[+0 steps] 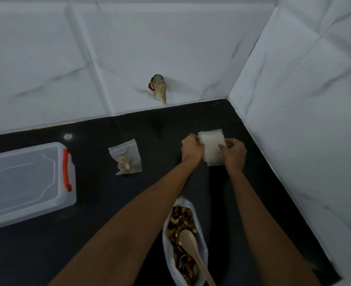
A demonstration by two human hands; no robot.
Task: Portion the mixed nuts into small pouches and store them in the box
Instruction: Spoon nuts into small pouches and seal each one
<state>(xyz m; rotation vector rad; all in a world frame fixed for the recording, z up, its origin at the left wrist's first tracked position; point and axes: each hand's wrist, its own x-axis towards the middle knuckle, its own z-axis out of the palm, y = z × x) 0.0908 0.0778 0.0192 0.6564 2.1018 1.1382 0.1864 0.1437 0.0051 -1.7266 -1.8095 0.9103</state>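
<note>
Both hands reach to a stack of empty clear pouches [212,148] lying on the black counter near the right wall. My left hand [192,150] pinches the stack's left edge, and my right hand [233,153] grips its right side. One filled pouch [126,159] with a few nuts lies flat at centre left. An open bag of mixed nuts [182,240] sits between my forearms, a wooden spoon [193,252] resting in it. The clear storage box [25,182] with a red latch stands at the left, its lid on.
The black counter [108,213] ends at white marble-patterned walls behind and to the right [304,120]. A broken spot with a small wire stub [159,87] shows low on the back wall.
</note>
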